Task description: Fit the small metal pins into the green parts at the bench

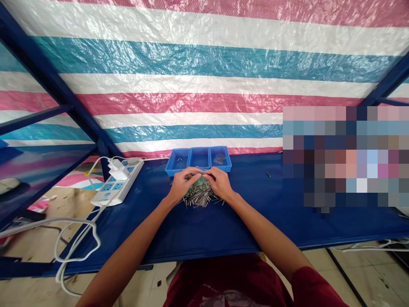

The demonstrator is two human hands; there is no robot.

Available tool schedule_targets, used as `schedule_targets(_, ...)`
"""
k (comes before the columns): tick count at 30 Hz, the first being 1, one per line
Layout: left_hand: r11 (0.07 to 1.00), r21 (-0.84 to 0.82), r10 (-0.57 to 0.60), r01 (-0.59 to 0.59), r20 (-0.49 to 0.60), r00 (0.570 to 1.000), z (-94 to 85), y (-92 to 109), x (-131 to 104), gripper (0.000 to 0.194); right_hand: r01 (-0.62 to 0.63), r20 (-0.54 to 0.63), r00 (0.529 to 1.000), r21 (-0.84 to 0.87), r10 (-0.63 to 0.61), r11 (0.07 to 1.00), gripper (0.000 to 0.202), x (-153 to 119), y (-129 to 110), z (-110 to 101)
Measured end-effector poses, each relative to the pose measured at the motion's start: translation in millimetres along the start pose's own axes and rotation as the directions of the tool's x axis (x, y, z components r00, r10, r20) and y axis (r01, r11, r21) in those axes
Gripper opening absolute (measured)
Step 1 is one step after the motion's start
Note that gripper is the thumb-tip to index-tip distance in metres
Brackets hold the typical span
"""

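Note:
My left hand (183,185) and my right hand (220,183) meet over a pile of thin metal rods (200,199). Both are closed, thumbs and fingertips pinching what looks like a small clear plastic bag (202,169); its contents are too small to make out. Green bits and more clear plastic show among the rods below. Just beyond my fingers stands a blue three-compartment tray (200,149). Its left compartment holds a few small metal pieces (180,159), and a clear bag (220,159) lies in the right one.
A white power strip (119,187) with a plugged-in charger (118,170) lies on the blue table (204,238) at left, its white cables (76,251) looping over the edge. One loose rod (268,174) lies to the right. Striped sheeting (204,59) hangs behind; a blurred-out area covers the far right.

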State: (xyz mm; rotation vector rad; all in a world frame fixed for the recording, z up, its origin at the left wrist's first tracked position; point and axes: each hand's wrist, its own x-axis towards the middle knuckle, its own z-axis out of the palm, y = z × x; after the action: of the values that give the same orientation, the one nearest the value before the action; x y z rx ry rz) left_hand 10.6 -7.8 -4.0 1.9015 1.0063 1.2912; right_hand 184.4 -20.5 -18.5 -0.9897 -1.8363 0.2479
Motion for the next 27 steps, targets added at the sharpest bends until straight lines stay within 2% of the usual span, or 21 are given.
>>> schedule_targets(7,0.970,-0.204,-0.147,0.135,-0.044,0.988,4.5,1.5,-0.1,0.028,-0.035,-0.017,0.999,0.066,0.036,0.997,0.034,-0.3,0.2,-2.8)
schedule_targets(10,0.949,-0.265,-0.180,0.172,-0.005,0.984,3.8,0.4,1.2,0.043,0.021,-0.024,0.999,0.012,-0.021,1.000,0.039,-0.4,1.2,-5.4)
schedule_targets(12,0.931,-0.308,-0.196,0.199,0.039,0.980,3.8,-1.6,1.9,0.051,0.058,-0.013,0.998,-0.048,-0.059,0.997,0.036,-0.6,3.2,-5.6)
schedule_targets(14,0.925,-0.314,-0.197,0.212,0.079,0.977,3.6,-2.9,2.3,0.051,0.073,-0.008,0.997,-0.073,-0.073,0.995,0.030,-0.7,5.2,-4.8)
schedule_targets(16,0.952,-0.250,-0.163,0.174,0.067,0.984,2.6,-2.1,2.6,0.039,0.065,-0.019,0.998,-0.059,-0.066,0.996,0.026,-0.2,6.3,-4.1)
schedule_targets(19,1.000,-0.008,-0.014,0.014,0.005,1.000,-0.6,2.8,2.6,0.030,0.036,-0.055,0.998,-0.012,-0.036,0.999,0.023,1.4,5.8,-4.1)
schedule_targets(22,0.979,0.172,0.112,-0.114,0.022,0.993,-2.6,7.1,1.7,0.027,0.000,-0.053,0.999,0.008,0.001,1.000,0.023,2.5,3.5,-4.9)
schedule_targets(24,0.975,0.190,0.112,-0.115,0.029,0.993,-2.3,6.8,0.9,0.024,-0.012,-0.042,0.999,0.015,0.013,1.000,0.023,2.5,1.6,-5.4)
schedule_targets(27,0.995,0.101,0.025,-0.024,-0.004,1.000,-0.4,2.5,0.9,0.025,0.001,-0.029,1.000,0.040,0.001,0.999,0.022,1.6,-0.5,-6.1)
